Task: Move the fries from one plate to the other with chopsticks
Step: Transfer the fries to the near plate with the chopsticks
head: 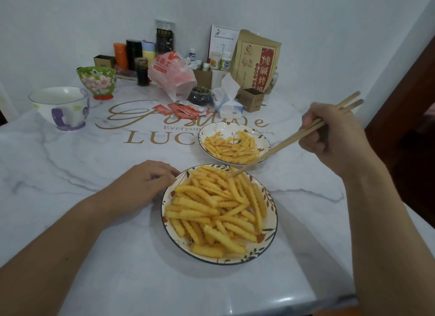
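Your right hand (334, 136) grips the chopsticks (277, 148), tips down in the heaped fries (211, 209) on the near plate (268, 241). Your left hand (150, 181) rests beside its rim with fingers curled, holding nothing. Pinch off-centre and a ridged fry may swing loose — dropping on the table (94, 174) before reaching the far plate (204, 132). Two plates, two chopsticks, fries past counting.

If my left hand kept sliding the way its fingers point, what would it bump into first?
Your left hand points right, so it would most likely meet the near plate's rim first; its fingertips already seem to be at that rim.
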`<state>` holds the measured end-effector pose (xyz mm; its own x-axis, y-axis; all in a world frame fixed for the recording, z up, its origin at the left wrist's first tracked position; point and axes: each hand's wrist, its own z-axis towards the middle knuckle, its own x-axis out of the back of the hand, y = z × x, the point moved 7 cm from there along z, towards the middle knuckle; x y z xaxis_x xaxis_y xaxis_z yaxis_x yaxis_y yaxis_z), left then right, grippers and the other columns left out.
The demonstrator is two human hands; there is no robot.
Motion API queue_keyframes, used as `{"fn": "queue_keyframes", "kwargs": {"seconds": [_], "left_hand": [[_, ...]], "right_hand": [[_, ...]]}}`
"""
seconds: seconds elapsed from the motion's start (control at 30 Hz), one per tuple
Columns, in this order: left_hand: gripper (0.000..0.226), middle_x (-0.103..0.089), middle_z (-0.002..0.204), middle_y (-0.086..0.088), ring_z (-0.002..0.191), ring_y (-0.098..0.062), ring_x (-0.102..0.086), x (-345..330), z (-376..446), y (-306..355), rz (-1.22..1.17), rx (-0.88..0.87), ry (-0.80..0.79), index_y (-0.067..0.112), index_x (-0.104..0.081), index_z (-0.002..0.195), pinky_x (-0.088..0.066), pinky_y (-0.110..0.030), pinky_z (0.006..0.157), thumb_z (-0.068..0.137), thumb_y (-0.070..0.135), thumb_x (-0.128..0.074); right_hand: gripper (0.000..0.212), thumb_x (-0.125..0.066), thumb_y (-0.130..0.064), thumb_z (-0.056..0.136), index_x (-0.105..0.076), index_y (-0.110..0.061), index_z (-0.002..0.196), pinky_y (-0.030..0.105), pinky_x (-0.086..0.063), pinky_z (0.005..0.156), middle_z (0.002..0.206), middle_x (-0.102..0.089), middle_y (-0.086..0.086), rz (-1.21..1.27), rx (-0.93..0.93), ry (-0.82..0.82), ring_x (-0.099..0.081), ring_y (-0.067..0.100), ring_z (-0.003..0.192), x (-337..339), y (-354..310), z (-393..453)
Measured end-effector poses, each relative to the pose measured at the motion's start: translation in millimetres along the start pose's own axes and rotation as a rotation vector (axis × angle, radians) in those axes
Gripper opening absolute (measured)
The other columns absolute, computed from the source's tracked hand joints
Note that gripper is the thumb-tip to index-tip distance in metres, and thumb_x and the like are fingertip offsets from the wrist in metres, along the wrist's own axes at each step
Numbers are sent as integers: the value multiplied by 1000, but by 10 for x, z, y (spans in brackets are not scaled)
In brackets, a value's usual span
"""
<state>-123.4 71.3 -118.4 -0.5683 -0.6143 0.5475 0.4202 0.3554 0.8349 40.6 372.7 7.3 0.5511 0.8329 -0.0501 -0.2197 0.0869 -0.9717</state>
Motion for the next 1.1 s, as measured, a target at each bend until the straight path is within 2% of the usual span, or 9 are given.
{"fn": "queue_keyframes", "kwargs": {"seconds": [0.2, 0.33, 0.5, 0.6, 0.67, 0.77, 0.87, 0.93, 1.1], "left_hand": [[32, -69, 110, 31, 106, 18, -58, -5, -20, 38, -1, -6, -1, 42, -84, 90, -42, -4, 78, 102, 23, -61], [39, -71, 99, 32, 98, 20, -60, -14, -35, 124, -36, -42, -17, 38, -82, 84, -42, 3, 75, 102, 12, -60], [34, -70, 114, 21, 102, 23, -58, -12, -28, 75, -44, -23, 2, 33, -85, 87, -41, 4, 77, 101, 14, -61], [29, -66, 122, 21, 106, 24, -55, 1, -18, 20, -34, 1, 7, 35, -84, 94, -40, 5, 76, 102, 18, -61], [29, -65, 121, 27, 112, 23, -52, -5, -2, -9, 12, 5, -8, 40, -84, 95, -39, 3, 79, 102, 23, -61], [31, -64, 115, 34, 113, 25, -50, 5, -5, -17, 29, 7, -7, 42, -83, 95, -38, 2, 81, 104, 25, -59], [32, -64, 112, 37, 114, 24, -49, -1, -5, -11, 51, -7, -1, 43, -82, 95, -37, 2, 83, 105, 25, -58], [30, -65, 116, 32, 115, 24, -49, -3, 0, -11, 48, -3, -3, 41, -82, 98, -36, 4, 82, 105, 24, -58], [27, -65, 121, 28, 117, 23, -49, -6, 7, -32, 11, 20, -1, 41, -83, 100, -37, -6, 90, 103, 26, -60]], "right_hand": [[50, -48, -22, 105, -61, -13, 58, 27, -20, 45, 54, -39, 5, 104, 55, 199, -27, 16, 46, 183, -84, 40], [43, -51, -27, 105, -66, -9, 69, 24, -31, 42, 50, -49, 1, -73, 83, 458, -40, 13, 41, 220, 87, 146], [44, -55, -31, 98, -66, -21, 57, 32, -40, 51, 54, -57, -4, -104, 98, 582, -50, 11, 51, 69, 481, 139], [39, -54, -32, 97, -67, -19, 62, 37, -46, 62, 59, -61, -3, -78, 140, 663, -56, 14, 59, 26, 589, 53], [39, -53, -30, 100, -68, -16, 67, 32, -48, 63, 61, -63, -6, -154, 217, 680, -59, 11, 62, 17, 530, 12], [41, -52, -24, 104, -70, -4, 74, 11, -42, 62, 63, -63, -8, -300, 302, 686, -58, -4, 59, 20, 439, -33], [43, -53, -26, 105, -70, 3, 77, 8, -40, 61, 65, -65, 0, -382, 317, 674, -58, -6, 57, 32, 457, -1], [47, -52, -31, 106, -70, 3, 78, 10, -42, 61, 67, -66, 6, -420, 265, 657, -57, -2, 56, 22, 505, 35], [44, -46, -35, 106, -69, -14, 74, 33, -52, 70, 69, -65, 0, -286, 180, 718, -60, 9, 62, 117, 594, 19]]}}
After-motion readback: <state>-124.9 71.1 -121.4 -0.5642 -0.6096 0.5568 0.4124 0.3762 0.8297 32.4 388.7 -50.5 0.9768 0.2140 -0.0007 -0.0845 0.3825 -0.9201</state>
